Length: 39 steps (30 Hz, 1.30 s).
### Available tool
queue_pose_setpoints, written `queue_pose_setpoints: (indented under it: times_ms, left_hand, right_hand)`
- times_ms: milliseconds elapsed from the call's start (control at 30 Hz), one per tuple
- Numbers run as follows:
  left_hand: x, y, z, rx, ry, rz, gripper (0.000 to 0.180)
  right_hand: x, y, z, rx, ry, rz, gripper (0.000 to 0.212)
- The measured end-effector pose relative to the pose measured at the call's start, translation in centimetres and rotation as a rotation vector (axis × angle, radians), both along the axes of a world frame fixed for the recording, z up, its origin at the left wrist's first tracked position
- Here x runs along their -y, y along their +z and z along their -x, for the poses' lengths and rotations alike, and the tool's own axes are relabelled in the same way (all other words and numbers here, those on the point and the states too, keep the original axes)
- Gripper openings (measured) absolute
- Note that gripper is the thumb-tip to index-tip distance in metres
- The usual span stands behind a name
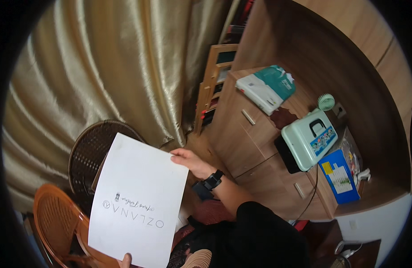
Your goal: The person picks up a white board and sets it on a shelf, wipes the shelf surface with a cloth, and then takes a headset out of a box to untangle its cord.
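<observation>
A large flat white panel [139,187], thin like a sheet of card or a slim box, is held up in front of me with its dark lettering upside down. At the panel's upper right corner, my right hand [192,163] grips the edge with the thumb on top and the other fingers partly behind. My left hand [125,260] pinches the lower edge. Only its thumb shows, and the other fingers are hidden. A black watch [212,180] is on my right wrist.
Behind the panel stand a dark woven round chair [87,152] and an orange-brown rattan chair [56,219], before a gold curtain [103,67]. On the wooden cabinet [241,147] at right sit a tissue pack [266,89], a pale green case [309,138], a small fan [325,102] and a blue box [340,176].
</observation>
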<state>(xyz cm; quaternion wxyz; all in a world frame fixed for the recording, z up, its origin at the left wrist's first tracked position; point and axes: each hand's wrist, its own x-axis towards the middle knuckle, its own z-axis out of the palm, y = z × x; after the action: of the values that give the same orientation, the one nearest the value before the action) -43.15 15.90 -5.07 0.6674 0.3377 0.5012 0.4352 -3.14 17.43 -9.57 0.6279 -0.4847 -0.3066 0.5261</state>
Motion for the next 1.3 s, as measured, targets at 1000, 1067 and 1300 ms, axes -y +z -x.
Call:
queue_pose_setpoints:
  times_ms: [1000,1067,1300]
  left_hand:
    - [-10.6,2.1,-45.1,0.573,-0.726,0.192,0.061]
    - [-12.7,2.3,-45.9,0.563,-0.745,0.246,0.060]
    - [-22.5,3.4,-44.6,0.408,-0.759,0.084,0.064]
  right_hand:
    - [13.2,8.4,-19.2,-0.145,-0.821,-0.334,0.054]
    - [14.0,7.0,-20.2,-0.019,-0.772,-0.258,0.045]
    - [14.0,3.1,-23.5,0.096,-1.469,0.363,0.055]
